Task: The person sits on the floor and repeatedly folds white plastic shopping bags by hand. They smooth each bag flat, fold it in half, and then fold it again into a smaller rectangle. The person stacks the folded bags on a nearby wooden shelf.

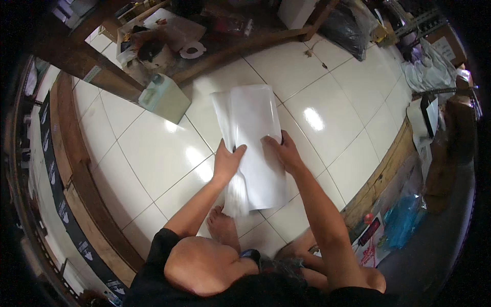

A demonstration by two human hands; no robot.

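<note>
Above the tiled floor I hold a stack of glossy white plastic sheets or bags (pixel 258 169), longer than it is wide. Its left side is folded or fanned into several loose layers, blurred at the lower end. My left hand (pixel 228 159) grips those layers at the left edge, thumb on top and fingers hidden underneath. On the opposite edge, my right hand (pixel 284 152) clasps the stack with its thumb lying across the upper face. Whether these are flat sheets or bags, I cannot tell.
A pale green jerrycan (pixel 164 100) stands on the floor at the far left, beside a wooden shelf frame (pixel 225 64) loaded with clutter. Wooden beams (pixel 84 169) run along the left. Blue plastic packaging (pixel 401 222) lies at the right. A black plastic bag (pixel 348 30) sits at the far right.
</note>
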